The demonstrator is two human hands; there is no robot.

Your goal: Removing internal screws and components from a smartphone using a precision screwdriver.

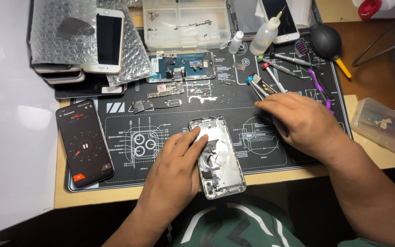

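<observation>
An opened silver phone housing (218,158) lies on the black repair mat (129,137), its inside facing up. My left hand (172,171) rests on the housing's left side, fingertips pressing on the upper inner part. My right hand (298,121) lies palm down on the mat to the right, fingers spread over several screwdrivers (270,77); whether it grips one is hidden. A detached circuit board (165,88) and a phone frame with blue parts (181,66) sit further back.
A dark phone showing a timer (84,142) lies at the mat's left. Stacked phones with bubble wrap (88,43) sit back left. Clear parts tray (186,23), two small bottles (264,36), black air blower (326,41), small plastic box (382,124) at right.
</observation>
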